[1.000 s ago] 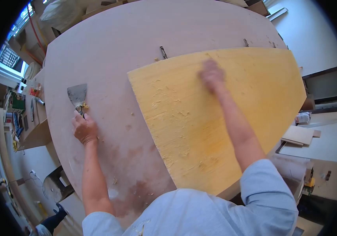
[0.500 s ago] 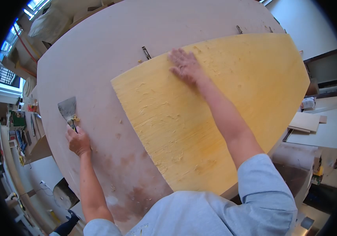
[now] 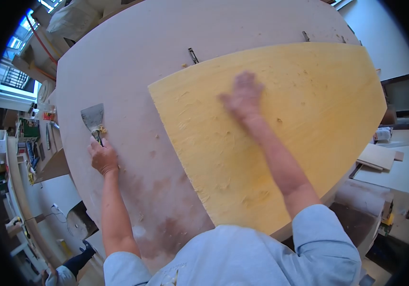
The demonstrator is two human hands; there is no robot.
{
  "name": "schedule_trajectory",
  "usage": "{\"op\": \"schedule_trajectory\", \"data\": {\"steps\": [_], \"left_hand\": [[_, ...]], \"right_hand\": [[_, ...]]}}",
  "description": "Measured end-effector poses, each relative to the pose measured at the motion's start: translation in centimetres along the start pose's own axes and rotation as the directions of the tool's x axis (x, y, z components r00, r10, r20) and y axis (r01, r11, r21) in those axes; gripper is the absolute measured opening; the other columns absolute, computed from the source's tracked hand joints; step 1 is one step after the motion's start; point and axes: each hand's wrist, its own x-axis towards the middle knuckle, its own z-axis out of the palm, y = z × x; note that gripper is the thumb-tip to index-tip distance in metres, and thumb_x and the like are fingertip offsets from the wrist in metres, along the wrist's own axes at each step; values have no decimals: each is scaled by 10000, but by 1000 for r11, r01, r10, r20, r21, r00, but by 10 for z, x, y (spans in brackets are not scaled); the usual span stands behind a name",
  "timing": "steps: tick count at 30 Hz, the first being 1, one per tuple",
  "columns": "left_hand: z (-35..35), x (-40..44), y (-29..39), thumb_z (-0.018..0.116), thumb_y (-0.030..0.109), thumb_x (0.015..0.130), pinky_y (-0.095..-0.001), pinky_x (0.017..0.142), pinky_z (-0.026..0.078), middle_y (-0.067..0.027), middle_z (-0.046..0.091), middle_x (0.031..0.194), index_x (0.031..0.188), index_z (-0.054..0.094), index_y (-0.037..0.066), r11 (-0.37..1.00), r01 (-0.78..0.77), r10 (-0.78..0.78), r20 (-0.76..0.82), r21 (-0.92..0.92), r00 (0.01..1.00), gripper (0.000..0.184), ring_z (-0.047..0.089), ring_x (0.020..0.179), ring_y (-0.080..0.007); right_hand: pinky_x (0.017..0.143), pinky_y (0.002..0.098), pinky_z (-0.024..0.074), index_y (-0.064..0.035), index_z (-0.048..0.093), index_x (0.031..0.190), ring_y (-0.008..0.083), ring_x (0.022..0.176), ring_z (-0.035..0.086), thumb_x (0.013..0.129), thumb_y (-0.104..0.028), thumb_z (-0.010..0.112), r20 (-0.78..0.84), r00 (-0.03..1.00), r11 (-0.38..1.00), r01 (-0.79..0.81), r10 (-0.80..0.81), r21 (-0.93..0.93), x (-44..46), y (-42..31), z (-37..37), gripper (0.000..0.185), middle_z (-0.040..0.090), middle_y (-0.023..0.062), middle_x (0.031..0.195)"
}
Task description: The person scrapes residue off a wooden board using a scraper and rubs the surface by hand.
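My left hand (image 3: pixel 104 156) is closed round the handle of a wide putty knife (image 3: pixel 93 116), its grey blade pointing away from me over the pale table (image 3: pixel 123 86). A yellow crumb clings near the base of the blade. My right hand (image 3: pixel 245 97) is over the upper part of a yellow sheet (image 3: pixel 309 119), fingers apart and slightly blurred, with nothing in it. Thin raised flakes and small crumbs are scattered on the sheet, mostly towards its left side.
Small metal clips (image 3: pixel 193 56) stand along the sheet's far edge. A side bench (image 3: pixel 52 164) with tools is at left, near a window. Pale boards (image 3: pixel 376 157) lie at right, by a large roll (image 3: pixel 362 195). Another person (image 3: pixel 66 275) is partly visible at lower left.
My right hand has swept across the sheet, first left, then back rightward and a little nearer to me. My left hand still holds the putty knife. The camera view has shifted slightly.
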Motion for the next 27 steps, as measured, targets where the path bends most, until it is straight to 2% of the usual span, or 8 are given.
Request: {"op": "schedule_trajectory", "data": {"steps": [3,5,7,9,12,14,16,27], "left_hand": [[2,-2,-1,625,335,971,-511,756,585,-166,655,1083,1315,588,60,1000,-6,6,2,-12,1000,442,699,932,-389],[3,-1,0,624,341,975,-511,757,585,-165,658,1079,1315,588,62,1000,12,-11,13,-16,1000,441,700,934,-387],[2,1,2,623,346,977,-513,756,585,-163,660,1073,1315,589,64,1000,20,-20,20,-24,1000,442,701,936,-386],[2,1,-1,623,352,977,-514,752,585,-162,662,1067,1311,591,65,999,20,-20,13,-25,1000,441,703,931,-383],[6,-3,-1,625,359,975,-510,747,587,-159,664,1062,1299,598,67,999,13,-13,-3,-33,1000,437,708,913,-379],[10,0,0,626,363,975,-506,745,589,-157,665,1063,1289,601,69,999,17,-18,-10,-47,1000,432,712,899,-375],[13,1,0,626,366,975,-502,742,590,-155,666,1065,1281,605,70,998,25,-26,-18,-53,1000,426,715,889,-372],[11,4,-2,586,357,1005,-513,812,572,-181,693,1057,1253,619,49,968,89,-67,100,-235,993,397,709,965,-381]], "right_hand": [[1229,685,-11,55,223,1611,463,1588,7,896,-783,491,14,957,949,284,-288,136,-62,-118,-8,1134,123,283,1702],[1228,694,28,41,225,1615,520,1568,39,904,-770,504,231,849,880,461,-475,113,-107,-170,-41,1114,120,291,1698],[1231,687,74,-9,224,1631,498,1569,99,919,-731,535,284,548,616,669,-787,417,-153,-194,-42,1061,132,273,1702],[1241,675,79,6,296,1603,439,1580,143,918,-674,579,12,483,310,544,-876,780,-215,-207,-12,1006,214,269,1683],[1251,649,84,-25,305,1610,378,1594,143,937,-606,616,35,662,424,437,-748,793,-223,-169,-45,941,212,238,1695],[1254,634,88,-56,315,1615,390,1596,122,950,-552,636,38,874,784,414,-484,462,-219,-124,-38,889,192,234,1702],[1257,623,88,-96,312,1625,391,1596,114,969,-562,591,64,981,955,162,-184,250,-220,-65,-26,851,190,228,1704],[1269,600,76,-114,295,1634,375,1591,136,969,-601,531,72,997,997,35,-40,72,-234,-25,-34,857,201,188,1710]]}}
